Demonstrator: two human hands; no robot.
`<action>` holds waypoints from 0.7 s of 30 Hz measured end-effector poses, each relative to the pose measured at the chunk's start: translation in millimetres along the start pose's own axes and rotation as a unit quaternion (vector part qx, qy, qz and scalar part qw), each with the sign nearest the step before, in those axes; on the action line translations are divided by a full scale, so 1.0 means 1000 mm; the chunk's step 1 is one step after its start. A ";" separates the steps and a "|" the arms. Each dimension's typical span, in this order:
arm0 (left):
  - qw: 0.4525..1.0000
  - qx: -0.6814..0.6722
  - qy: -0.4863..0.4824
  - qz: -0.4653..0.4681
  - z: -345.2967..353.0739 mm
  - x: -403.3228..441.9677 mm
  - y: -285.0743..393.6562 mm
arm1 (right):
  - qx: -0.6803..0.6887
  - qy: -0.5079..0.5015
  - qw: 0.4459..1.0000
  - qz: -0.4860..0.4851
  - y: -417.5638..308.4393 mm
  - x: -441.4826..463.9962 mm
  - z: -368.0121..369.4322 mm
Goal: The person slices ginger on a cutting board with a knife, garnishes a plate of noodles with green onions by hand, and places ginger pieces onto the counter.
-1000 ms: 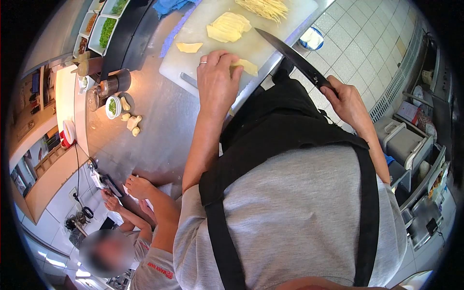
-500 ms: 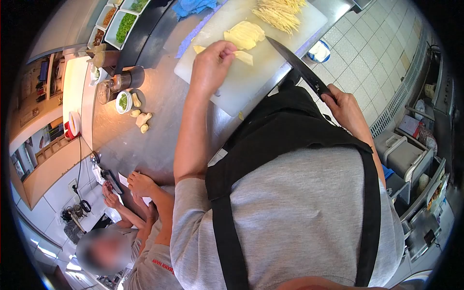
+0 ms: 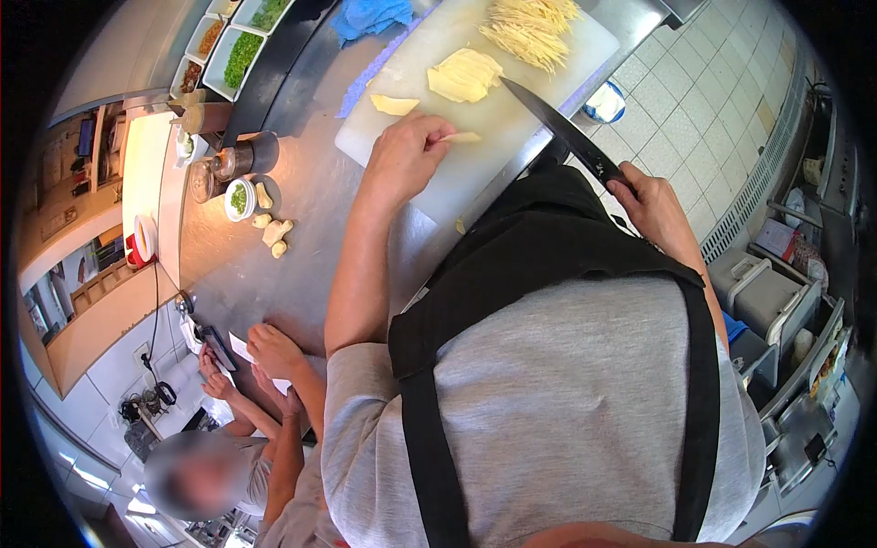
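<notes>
My left hand pinches a thin slice of ginger over the near part of the white cutting board. My right hand is closed round the handle of a dark-bladed kitchen knife. Its tip reaches over the board, close to a fanned stack of pale yellow ginger slices. One loose ginger slice lies flat near the board's left edge. Beyond the stack sits a pile of ginger strips.
On the steel counter are a knobbly ginger root, a small cup of chopped greens and jars. A blue cloth lies behind the board. Another person's hands are at the counter, lower left.
My left hand has drawn back toward me, carrying its slice away from the stack. The loose slice now shows uncovered. The knife has hardly moved.
</notes>
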State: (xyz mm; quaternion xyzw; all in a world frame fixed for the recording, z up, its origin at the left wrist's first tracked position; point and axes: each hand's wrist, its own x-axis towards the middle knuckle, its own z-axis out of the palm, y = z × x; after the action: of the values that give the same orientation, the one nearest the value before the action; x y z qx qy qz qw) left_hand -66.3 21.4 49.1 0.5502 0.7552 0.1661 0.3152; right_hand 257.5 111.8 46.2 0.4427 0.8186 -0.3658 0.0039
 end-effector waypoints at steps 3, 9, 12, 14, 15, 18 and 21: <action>0.997 -0.065 0.036 -0.006 0.010 -0.002 -0.008 | -0.013 0.015 0.999 -0.025 0.005 0.001 0.002; 0.913 -0.381 0.136 -0.055 0.023 0.017 -0.012 | -0.015 0.008 1.000 -0.023 0.007 0.004 0.003; 0.875 -0.441 0.179 -0.090 0.024 0.030 -0.004 | -0.010 -0.002 1.000 -0.016 0.005 0.006 0.001; 0.864 -0.455 0.189 -0.105 0.026 0.036 -0.001 | -0.003 0.000 1.000 -0.024 0.008 0.006 0.002; 0.858 -0.462 0.194 -0.113 0.028 0.038 0.000 | 0.001 0.001 1.000 -0.028 0.009 0.007 0.002; 0.852 -0.459 0.219 -0.122 0.034 0.043 -0.002 | -0.004 -0.002 1.000 -0.026 0.009 0.007 0.003; 0.859 -0.434 0.239 -0.130 0.033 0.041 0.005 | 0.012 -0.004 0.999 -0.031 0.013 0.008 0.004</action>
State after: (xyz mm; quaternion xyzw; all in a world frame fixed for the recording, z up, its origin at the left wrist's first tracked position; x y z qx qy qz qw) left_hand -48.6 58.3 15.3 0.1981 0.7231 0.5610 0.3509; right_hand 260.7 119.6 32.3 0.4152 0.8275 -0.3778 -0.0095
